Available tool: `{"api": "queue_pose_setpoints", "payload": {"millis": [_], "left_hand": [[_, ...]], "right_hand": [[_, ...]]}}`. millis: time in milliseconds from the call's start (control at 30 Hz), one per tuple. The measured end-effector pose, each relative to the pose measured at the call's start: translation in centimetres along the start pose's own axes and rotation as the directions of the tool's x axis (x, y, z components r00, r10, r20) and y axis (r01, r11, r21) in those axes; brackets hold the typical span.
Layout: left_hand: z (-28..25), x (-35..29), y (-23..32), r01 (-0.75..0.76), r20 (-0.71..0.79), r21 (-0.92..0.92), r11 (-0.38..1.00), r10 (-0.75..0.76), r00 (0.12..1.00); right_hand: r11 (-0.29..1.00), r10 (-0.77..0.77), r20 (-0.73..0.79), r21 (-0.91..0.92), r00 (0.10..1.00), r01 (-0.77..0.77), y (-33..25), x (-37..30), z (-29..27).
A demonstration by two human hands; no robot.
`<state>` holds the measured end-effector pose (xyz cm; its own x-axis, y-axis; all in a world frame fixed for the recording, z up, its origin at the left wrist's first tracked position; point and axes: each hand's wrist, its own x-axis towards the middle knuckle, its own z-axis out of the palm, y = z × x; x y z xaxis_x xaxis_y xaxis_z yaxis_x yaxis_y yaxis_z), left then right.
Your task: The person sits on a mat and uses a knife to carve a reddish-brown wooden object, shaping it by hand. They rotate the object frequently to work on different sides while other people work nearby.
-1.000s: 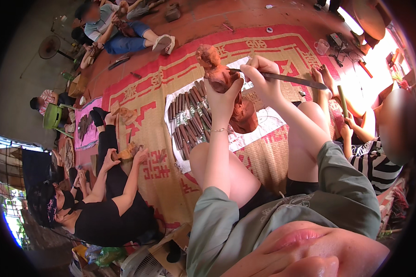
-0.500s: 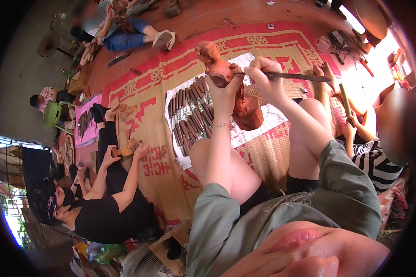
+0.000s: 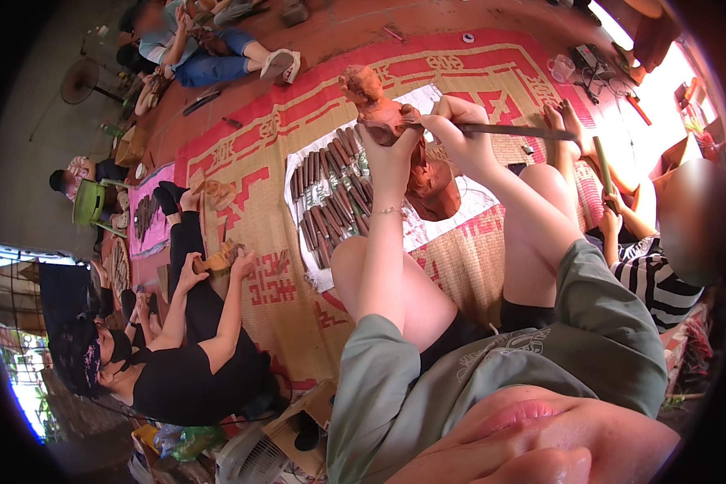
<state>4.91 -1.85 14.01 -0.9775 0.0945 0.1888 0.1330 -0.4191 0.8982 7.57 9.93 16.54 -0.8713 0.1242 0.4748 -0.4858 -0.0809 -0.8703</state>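
Note:
A reddish-brown carved figure, with a head, a torso and a rounded base, stands between my knees. My left hand wraps round its body below the chest, thumb up against it. In my right hand is a long, dark, flat carving tool, pinched near its working end, which meets the figure's shoulder by my left thumb. My fingers hide the tip, and the shank sticks out to the right. Several wooden-handled chisels lie in rows on a white cloth beside the figure.
A patterned red and tan mat covers the floor. At left a person in black holds a yellowish carving; at right another person grips a long tool. Behind the left person are a pink cloth and a green chair.
The view has shifted slightly. My right hand and the tool's working end stay at the figure's shoulder, and the shank's angle has changed a little. My left hand keeps its hold.

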Motion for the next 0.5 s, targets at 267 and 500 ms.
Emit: {"api": "queue_pose_setpoints", "payload": {"millis": [267,500], "left_hand": [[-0.4,0.3,-0.7,0.003,-0.006,-0.023,1.0,-0.004,1.0],[0.0,0.3,-0.4,-0.007,-0.009,-0.008,1.0,0.007,1.0]], "right_hand": [[0.994,-0.013,-0.018,-0.108,1.0,0.011,0.8,0.0,-0.5],[0.998,-0.028,-0.039,-0.051,0.999,0.026,1.1,0.4,-0.4]]}}
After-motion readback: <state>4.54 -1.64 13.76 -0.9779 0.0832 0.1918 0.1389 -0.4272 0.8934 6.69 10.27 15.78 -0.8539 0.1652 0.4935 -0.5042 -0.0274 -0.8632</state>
